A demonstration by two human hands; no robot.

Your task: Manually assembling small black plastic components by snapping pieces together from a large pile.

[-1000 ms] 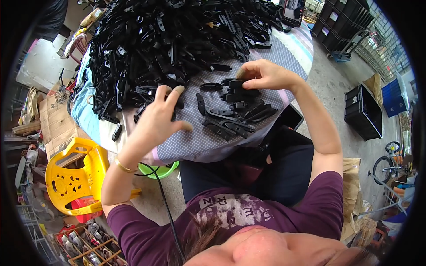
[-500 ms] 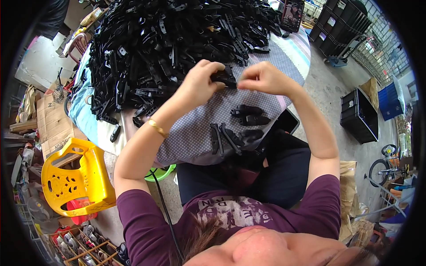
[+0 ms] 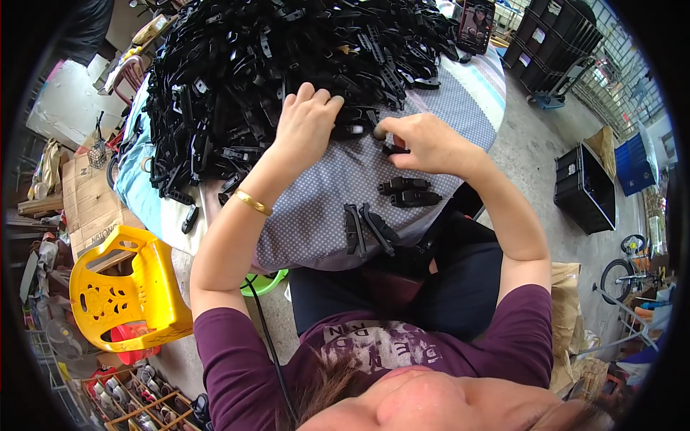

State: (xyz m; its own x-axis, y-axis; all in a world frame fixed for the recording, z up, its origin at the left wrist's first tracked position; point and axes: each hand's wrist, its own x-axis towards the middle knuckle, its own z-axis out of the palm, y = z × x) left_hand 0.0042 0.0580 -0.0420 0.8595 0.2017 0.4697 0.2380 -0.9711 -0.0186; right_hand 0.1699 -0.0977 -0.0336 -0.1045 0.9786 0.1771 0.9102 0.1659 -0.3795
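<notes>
small black plastic part (image 3: 352,131) held between both hands at near edge of black parts pile (image 3: 287,65), long axis left-right. left hand (image 3: 305,126) curled, pinching left end; right hand (image 3: 420,142) pinching right end. both equally near. finished pairs (image 3: 410,192) on dotted cloth (image 3: 316,215) just below right hand.

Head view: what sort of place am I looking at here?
Likely a small informal workshop for hand assembly or sorting. A huge heap of black plastic clips covers the cloth-covered table, black plastic crates stand on the bare concrete floor, and a yellow plastic chair sits among flattened cardboard.
</notes>
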